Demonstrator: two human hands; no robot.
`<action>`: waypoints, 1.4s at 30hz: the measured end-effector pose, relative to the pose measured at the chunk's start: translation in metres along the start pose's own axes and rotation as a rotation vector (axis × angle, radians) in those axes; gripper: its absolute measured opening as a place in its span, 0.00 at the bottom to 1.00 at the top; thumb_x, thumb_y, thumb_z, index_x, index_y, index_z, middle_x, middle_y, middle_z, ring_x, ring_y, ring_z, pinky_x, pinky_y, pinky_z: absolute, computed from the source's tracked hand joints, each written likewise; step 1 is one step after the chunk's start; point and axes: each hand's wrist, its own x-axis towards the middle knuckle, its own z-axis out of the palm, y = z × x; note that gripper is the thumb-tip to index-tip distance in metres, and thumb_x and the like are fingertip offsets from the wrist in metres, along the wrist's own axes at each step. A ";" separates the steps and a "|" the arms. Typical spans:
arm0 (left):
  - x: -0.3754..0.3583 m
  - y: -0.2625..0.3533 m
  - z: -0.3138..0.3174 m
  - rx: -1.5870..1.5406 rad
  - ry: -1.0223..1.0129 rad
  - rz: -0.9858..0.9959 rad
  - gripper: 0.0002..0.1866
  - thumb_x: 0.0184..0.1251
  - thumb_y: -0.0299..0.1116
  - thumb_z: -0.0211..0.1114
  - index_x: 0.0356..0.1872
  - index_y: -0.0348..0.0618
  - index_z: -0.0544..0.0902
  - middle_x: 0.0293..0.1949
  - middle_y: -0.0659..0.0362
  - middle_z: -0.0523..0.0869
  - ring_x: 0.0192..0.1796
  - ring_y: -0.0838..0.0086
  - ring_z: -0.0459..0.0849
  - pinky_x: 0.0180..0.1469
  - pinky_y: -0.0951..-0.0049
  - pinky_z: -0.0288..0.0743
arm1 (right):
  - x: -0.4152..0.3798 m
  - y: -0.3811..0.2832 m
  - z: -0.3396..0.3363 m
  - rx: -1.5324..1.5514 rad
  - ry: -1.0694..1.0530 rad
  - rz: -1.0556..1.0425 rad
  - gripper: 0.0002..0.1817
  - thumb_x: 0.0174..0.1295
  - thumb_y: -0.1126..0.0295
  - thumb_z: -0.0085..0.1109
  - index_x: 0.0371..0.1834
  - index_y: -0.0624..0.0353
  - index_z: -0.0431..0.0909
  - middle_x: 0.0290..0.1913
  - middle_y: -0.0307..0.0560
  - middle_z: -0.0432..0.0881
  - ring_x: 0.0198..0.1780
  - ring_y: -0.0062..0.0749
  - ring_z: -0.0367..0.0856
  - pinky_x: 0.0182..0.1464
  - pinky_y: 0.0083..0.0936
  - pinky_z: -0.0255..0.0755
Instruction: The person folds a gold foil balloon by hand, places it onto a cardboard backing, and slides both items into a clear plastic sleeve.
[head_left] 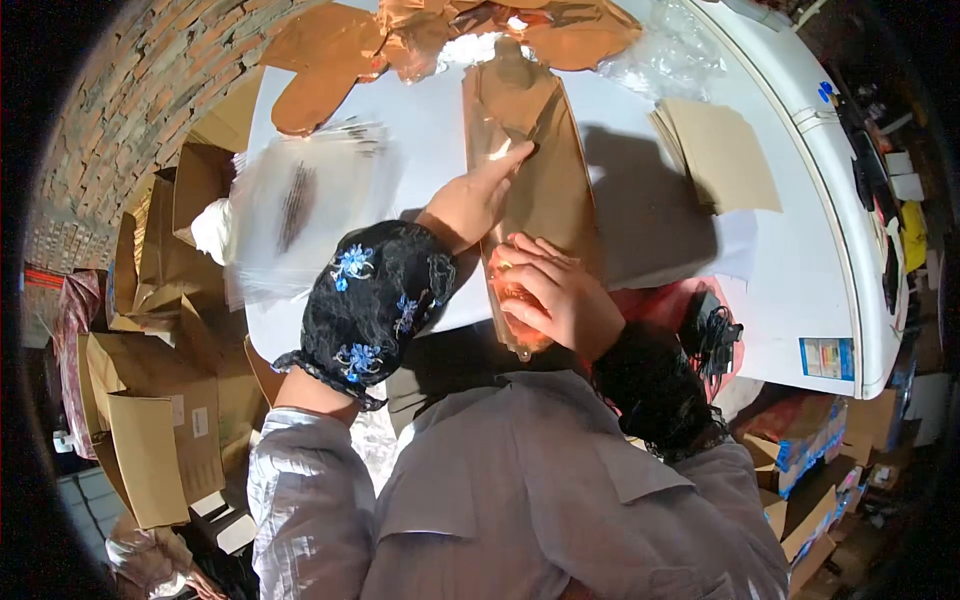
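A long, flat strip of copper-coloured foil (pixel 550 190), perhaps a folded foil balloon, runs down the middle of the white table. Its near end shows shiny orange and overhangs the table edge. My left hand (pixel 475 205) lies across the strip's left side, index finger stretched out and its tip on the foil. My right hand (pixel 565 300) curls over the near end, with orange foil showing between thumb and fingers. What lies beneath the right palm is hidden. More copper foil balloons (pixel 330 60) with rounded lobes are spread at the far edge.
On the left of the white table (pixel 420 150) lies a stack of clear plastic bags (pixel 310 210). Brown card sheets (pixel 725 155) and crumpled clear plastic (pixel 670 55) sit on the right. A black cable (pixel 715 340) is near the front edge. Cardboard boxes (pixel 160 420) stand leftward.
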 end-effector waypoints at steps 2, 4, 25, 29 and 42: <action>0.000 0.010 -0.007 -0.016 -0.062 -0.103 0.28 0.81 0.27 0.49 0.78 0.63 0.64 0.53 0.53 0.86 0.38 0.70 0.82 0.49 0.71 0.78 | 0.000 0.000 0.000 0.000 -0.031 -0.003 0.19 0.66 0.62 0.66 0.52 0.63 0.77 0.66 0.57 0.76 0.71 0.58 0.71 0.74 0.47 0.63; 0.002 0.002 -0.004 -0.053 -0.019 -0.019 0.28 0.79 0.28 0.50 0.77 0.62 0.65 0.51 0.51 0.85 0.42 0.65 0.79 0.50 0.67 0.77 | 0.001 0.000 0.000 -0.019 -0.017 -0.014 0.21 0.65 0.60 0.66 0.53 0.64 0.76 0.66 0.57 0.76 0.71 0.59 0.70 0.75 0.47 0.62; -0.004 -0.013 0.013 0.155 0.120 0.196 0.19 0.72 0.20 0.54 0.61 0.40 0.80 0.71 0.44 0.71 0.68 0.48 0.76 0.66 0.62 0.75 | 0.004 -0.002 0.009 -0.112 -0.018 0.024 0.30 0.62 0.58 0.69 0.64 0.63 0.73 0.71 0.57 0.72 0.74 0.57 0.66 0.77 0.49 0.58; -0.003 -0.013 0.014 0.141 0.149 0.203 0.19 0.72 0.21 0.55 0.61 0.41 0.80 0.69 0.44 0.72 0.67 0.47 0.77 0.64 0.62 0.76 | 0.003 -0.003 0.006 -0.096 -0.032 0.015 0.30 0.61 0.60 0.69 0.64 0.63 0.73 0.71 0.57 0.72 0.74 0.57 0.66 0.77 0.49 0.58; -0.006 -0.010 0.018 0.174 0.188 0.197 0.18 0.71 0.23 0.58 0.61 0.43 0.80 0.66 0.47 0.76 0.63 0.48 0.80 0.61 0.60 0.78 | -0.001 0.000 0.000 -0.058 -0.078 0.000 0.30 0.64 0.62 0.67 0.67 0.64 0.73 0.71 0.55 0.73 0.75 0.55 0.66 0.77 0.46 0.58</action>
